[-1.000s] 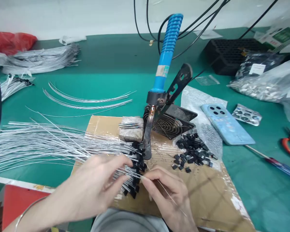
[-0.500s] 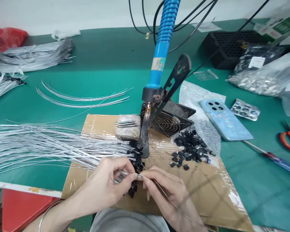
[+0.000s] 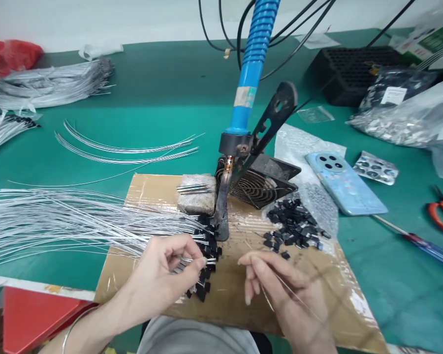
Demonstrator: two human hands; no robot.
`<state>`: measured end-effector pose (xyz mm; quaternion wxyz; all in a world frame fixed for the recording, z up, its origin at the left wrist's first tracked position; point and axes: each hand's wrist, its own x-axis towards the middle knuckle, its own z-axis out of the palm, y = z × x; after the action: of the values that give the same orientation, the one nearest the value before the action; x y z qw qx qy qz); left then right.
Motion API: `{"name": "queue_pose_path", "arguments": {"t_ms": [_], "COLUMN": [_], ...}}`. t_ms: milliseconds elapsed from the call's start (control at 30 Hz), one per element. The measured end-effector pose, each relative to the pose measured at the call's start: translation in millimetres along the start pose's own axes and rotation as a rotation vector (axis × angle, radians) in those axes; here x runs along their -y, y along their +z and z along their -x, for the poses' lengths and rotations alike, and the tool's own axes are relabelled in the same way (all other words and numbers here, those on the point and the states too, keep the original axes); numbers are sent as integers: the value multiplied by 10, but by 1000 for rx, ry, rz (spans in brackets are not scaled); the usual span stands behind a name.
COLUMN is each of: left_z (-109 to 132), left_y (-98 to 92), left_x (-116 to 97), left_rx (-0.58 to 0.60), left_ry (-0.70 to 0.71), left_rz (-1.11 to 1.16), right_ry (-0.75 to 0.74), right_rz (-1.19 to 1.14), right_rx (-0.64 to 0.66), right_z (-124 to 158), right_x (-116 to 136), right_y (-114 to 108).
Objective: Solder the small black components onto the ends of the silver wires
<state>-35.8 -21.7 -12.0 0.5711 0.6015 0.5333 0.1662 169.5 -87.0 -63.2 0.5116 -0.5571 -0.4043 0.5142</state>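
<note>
Left hand (image 3: 172, 273), lower centre of frame, still pinches slender white cables (image 3: 210, 261) near tips; right hand (image 3: 282, 290), touching it half-second earlier, now apart, lower right of centre, gripping thin silvery wire (image 3: 299, 298).

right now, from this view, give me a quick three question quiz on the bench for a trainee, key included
1. True or false: in the picture, the phone lies to the right of the ribbed blue handle.
2. Multiple choice: what does the left hand pinch? A) the screwdriver B) white wires C) the phone
3. Fill in the gap: a thin strand is held in the ____ hand.

Key:
1. True
2. B
3. Right; the right hand holds it
</note>
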Motion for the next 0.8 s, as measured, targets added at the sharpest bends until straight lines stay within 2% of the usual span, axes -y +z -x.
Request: {"name": "queue_pose_path", "arguments": {"t_ms": [133, 300, 400, 533, 633, 800], "left_z": [9, 10, 0, -13, -18, -31], "left_y": [-18, -8, 2, 18, 22, 3], "left_x": [-8, -32, -35, -50, -57, -68], "left_rx": [4, -8, -7, -10, -16, 28], "left_ry": [-12, -21, -19, 13, 23, -50], "left_rz": [-5, 24, 12, 4, -15, 51], "right_ry": [-50, -116, -156, -224, -310, -494], "right_rz": [-76, 126, 139, 182, 232, 326], "right_rx": [46, 35, 51, 99, 116, 133], "right_z": [-33, -24, -13, -31, -49, -52], "right_x": [-55, 67, 119, 115, 103, 103], "right_y": [-33, 157, 250, 270, 248, 212]}}
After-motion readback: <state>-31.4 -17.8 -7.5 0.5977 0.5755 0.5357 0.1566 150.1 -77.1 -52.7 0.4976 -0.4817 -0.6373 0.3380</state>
